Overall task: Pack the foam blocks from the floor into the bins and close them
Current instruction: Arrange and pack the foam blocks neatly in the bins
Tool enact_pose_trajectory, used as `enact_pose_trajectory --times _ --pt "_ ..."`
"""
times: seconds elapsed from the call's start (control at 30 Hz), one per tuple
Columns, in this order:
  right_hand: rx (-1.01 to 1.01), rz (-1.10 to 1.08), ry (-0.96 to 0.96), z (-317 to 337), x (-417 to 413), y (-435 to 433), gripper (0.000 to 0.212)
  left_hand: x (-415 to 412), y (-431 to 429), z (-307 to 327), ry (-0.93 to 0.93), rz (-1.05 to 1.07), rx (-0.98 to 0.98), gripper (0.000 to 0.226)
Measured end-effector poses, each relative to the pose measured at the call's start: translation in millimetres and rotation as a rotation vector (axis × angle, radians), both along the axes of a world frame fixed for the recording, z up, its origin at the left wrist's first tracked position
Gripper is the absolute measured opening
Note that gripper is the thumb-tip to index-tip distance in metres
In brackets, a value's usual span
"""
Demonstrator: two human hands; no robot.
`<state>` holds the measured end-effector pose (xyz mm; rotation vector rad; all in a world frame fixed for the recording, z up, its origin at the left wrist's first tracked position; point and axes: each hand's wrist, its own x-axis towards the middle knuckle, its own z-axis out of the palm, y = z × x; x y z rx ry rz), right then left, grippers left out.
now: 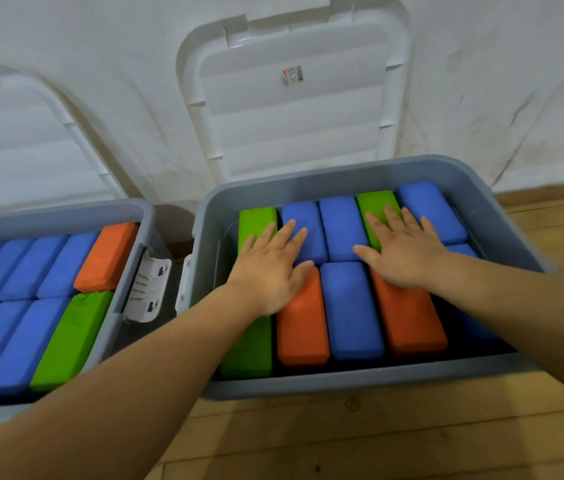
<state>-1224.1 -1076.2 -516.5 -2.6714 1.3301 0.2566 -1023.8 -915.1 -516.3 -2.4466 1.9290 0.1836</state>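
Grips spread flat, left hand (270,268) and right hand (405,251) press foam blocks (350,306) in the bin (308,188)

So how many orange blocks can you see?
3 orange blocks: one in the left bin, far right corner; two in the right bin, near row. Others may lie hidden underneath.

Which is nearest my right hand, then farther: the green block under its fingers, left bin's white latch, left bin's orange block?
1. Green block, right bin, under the right hand.
2. White latch, right wall of the left bin.
3. Orange block, inside that bin.
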Motion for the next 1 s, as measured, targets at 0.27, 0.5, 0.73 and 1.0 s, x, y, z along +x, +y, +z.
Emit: enact_pose_trajectory --times 0.27,0.5,0.73,1.0 --pt "-0.005 -0.012 -0.038 -6 12 3 0.085 -5 2 -12 -0.008 0.053 -0.072 0.081" --pt "-0.047 0.047 -0.294 36 33 -31 0.08 26 -21 31 0.136 0.199 -0.253 0.069" --pt "-0.179 0.018 -0.622 145 86 -99 0.078 100 -93 154 0.071 0.34 -0.587 0.078" --pt "-0.41 0.048 -0.629 202 116 -136 0.068 122 -131 207 0.158 0.308 -0.561 0.065"
